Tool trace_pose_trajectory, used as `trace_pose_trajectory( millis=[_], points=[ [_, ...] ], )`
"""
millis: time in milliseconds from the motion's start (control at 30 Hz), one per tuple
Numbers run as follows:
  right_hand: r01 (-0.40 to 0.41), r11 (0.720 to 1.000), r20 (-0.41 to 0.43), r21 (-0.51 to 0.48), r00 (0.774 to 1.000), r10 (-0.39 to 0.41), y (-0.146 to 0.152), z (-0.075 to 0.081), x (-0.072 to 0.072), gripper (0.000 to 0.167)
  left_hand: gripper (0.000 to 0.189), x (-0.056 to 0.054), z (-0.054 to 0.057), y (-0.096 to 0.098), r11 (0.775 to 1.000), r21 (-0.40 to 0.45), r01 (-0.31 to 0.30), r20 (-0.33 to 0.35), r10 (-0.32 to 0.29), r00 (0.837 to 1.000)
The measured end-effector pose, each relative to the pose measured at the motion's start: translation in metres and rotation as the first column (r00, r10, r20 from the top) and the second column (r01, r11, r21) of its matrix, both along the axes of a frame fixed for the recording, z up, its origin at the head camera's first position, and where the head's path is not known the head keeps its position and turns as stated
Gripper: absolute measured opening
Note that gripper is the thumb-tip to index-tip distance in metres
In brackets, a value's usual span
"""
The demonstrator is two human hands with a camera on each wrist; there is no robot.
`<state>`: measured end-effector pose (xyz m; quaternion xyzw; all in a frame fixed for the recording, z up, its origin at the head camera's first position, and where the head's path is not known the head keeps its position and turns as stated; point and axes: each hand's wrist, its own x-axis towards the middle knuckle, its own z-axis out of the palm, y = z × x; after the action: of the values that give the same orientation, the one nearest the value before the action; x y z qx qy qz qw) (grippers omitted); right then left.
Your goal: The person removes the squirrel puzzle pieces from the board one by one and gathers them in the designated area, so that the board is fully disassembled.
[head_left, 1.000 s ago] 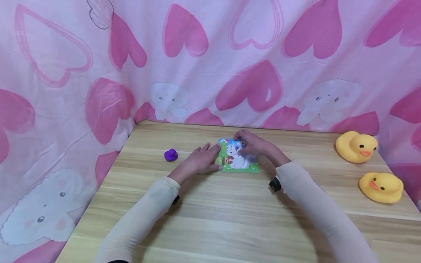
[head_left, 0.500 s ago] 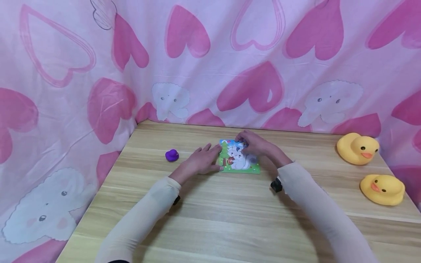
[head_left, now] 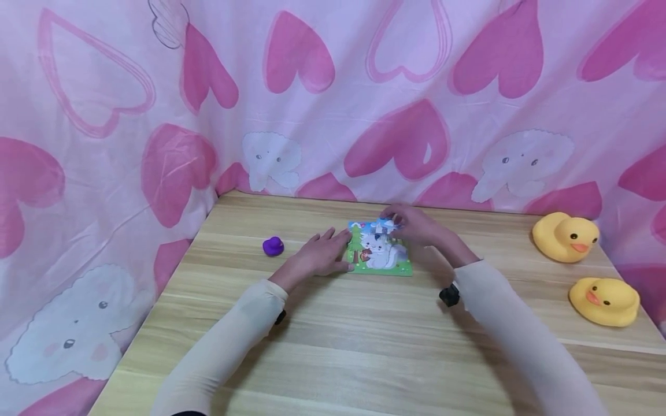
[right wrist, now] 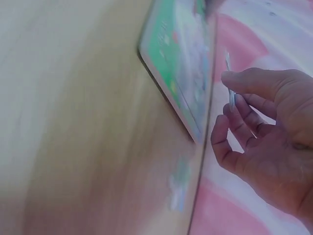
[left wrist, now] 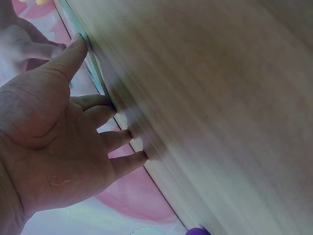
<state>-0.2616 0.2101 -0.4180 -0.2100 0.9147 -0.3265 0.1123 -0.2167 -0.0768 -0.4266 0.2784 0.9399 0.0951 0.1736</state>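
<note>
A small picture puzzle, with a white cartoon animal on green and blue, lies toward the far side of the table. My left hand is spread at its left edge, the thumb and index fingertips right at the board's side in the left wrist view. My right hand is raised over the puzzle's far right corner. Between its thumb and fingers it pinches a thin flat puzzle piece, seen nearly edge-on in the right wrist view. A dark patch shows in the picture near the animal's head.
A small purple rubber duck sits left of the left hand. Two larger yellow ducks stand at the table's right edge. A blurred green-and-white patch shows on the wood beside the puzzle. Pink heart-patterned cloth rises behind the table.
My right hand has lifted and shifted right and slightly back from the puzzle, with the piece pinched in its fingers. The left hand stays at the puzzle's left edge.
</note>
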Motion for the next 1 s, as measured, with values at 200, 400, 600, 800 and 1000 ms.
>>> trace_pose_trajectory(
  millis=[200, 400, 600, 800, 1000],
  points=[
    [0.017, 0.999, -0.001, -0.040, 1.000, -0.017, 0.046, 0.005, 0.008, 0.050, 0.088, 0.001, 0.000, 0.000, 1.000, 0.003, 0.009, -0.007, -0.009, 1.000],
    [0.031, 0.999, -0.020, -0.039, 0.999, -0.032, 0.094, 0.001, 0.020, 0.046, 0.088, 0.001, 0.001, 0.000, 1.000, -0.005, 0.007, -0.009, -0.007, 1.000],
    [0.059, 0.998, -0.009, 0.013, 0.998, -0.059, 0.124, -0.009, 0.029, 0.046, 0.088, 0.002, -0.001, 0.001, 1.000, 0.006, 0.004, -0.007, -0.004, 1.000],
    [0.066, 0.996, 0.014, 0.060, 0.998, -0.067, 0.136, -0.017, 0.031, 0.044, 0.088, 0.001, -0.003, 0.000, 1.000, 0.004, 0.008, -0.008, -0.008, 1.000],
    [0.053, 0.994, 0.047, 0.093, 0.997, -0.057, 0.136, -0.017, 0.029, 0.047, 0.088, 0.002, -0.003, 0.000, 1.000, -0.006, 0.006, -0.017, -0.006, 1.000]
  ],
)
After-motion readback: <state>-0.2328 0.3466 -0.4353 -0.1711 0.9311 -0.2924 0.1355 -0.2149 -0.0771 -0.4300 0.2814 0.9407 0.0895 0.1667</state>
